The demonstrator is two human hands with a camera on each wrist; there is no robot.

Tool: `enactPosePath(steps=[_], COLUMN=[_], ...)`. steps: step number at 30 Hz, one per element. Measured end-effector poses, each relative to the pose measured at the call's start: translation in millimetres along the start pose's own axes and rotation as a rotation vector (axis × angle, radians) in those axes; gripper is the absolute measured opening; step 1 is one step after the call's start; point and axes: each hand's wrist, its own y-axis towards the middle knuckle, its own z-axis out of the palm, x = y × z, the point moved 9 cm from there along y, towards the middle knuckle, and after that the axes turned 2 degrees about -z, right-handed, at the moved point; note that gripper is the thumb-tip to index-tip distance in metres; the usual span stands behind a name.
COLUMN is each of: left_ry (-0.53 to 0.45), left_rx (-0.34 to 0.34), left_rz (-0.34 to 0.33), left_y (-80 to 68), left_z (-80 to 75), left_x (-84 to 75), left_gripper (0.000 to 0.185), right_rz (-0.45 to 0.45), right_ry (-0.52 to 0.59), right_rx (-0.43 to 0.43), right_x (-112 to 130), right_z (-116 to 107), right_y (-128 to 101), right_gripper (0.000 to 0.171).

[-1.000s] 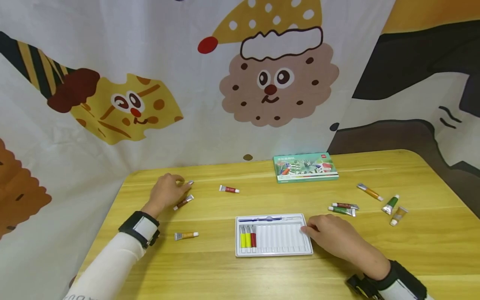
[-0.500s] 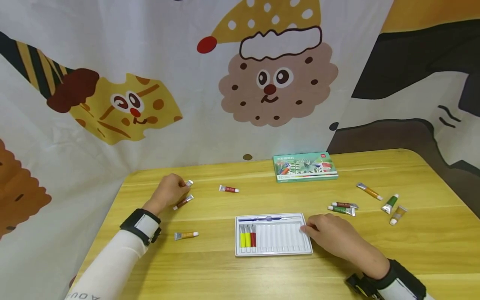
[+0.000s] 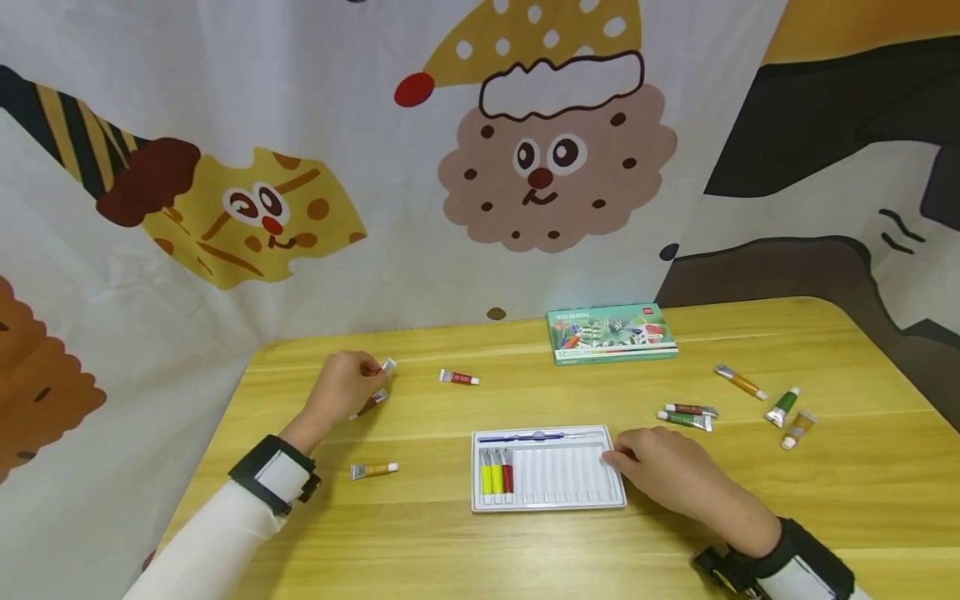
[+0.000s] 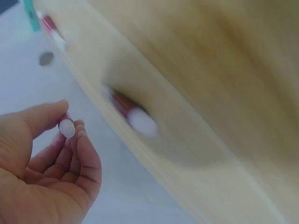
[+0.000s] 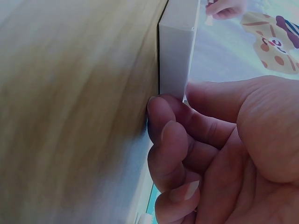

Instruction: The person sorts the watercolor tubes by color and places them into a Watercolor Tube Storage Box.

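Pinching a paint tube [image 3: 388, 365] near the far left corner of the table [image 3: 420, 550], the left hand [image 3: 345, 387] should find it light, squeezable, best held mid-body; the right hand [image 3: 671, 467] pinches the tray [image 3: 562, 475].

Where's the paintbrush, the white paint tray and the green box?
Paintbrush [image 3: 522, 438]: head view, on its blue handle.
White paint tray [image 3: 549, 507]: head view, on its near rim.
Green box [image 3: 612, 334]: head view, on its printed face.

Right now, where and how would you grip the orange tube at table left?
Likely pinch the orange tube mid-body from above, across its near and far sides: it lies flat and crosswise, crimped end left, white cap right, nothing touching it. The left hand holds another tube.
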Motion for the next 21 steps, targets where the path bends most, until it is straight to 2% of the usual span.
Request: enactPosePath(steps=[6, 12, 21], left_ry=[-0.064, -0.192, -0.269], left_rx=[-0.037, -0.013, 0.056], left_rz=[0.09, 0.071, 0.081], left_y=[-24.4, -46.0, -69.6], left_z=[6.9, 21.3, 48.6], left_x=[-36.9, -64.9, -101.5], left_gripper=[0.015, 0.018, 0.012], right_rz=[-0.002, 0.011, 0.016], right_ry=[-0.001, -0.003, -0.003], right_rx=[0.001, 0.017, 0.023], right_x=[1, -2, -3], right_z=[0, 2, 3], right_y=[0, 1, 2], right_gripper=[0.022, 0.021, 0.02])
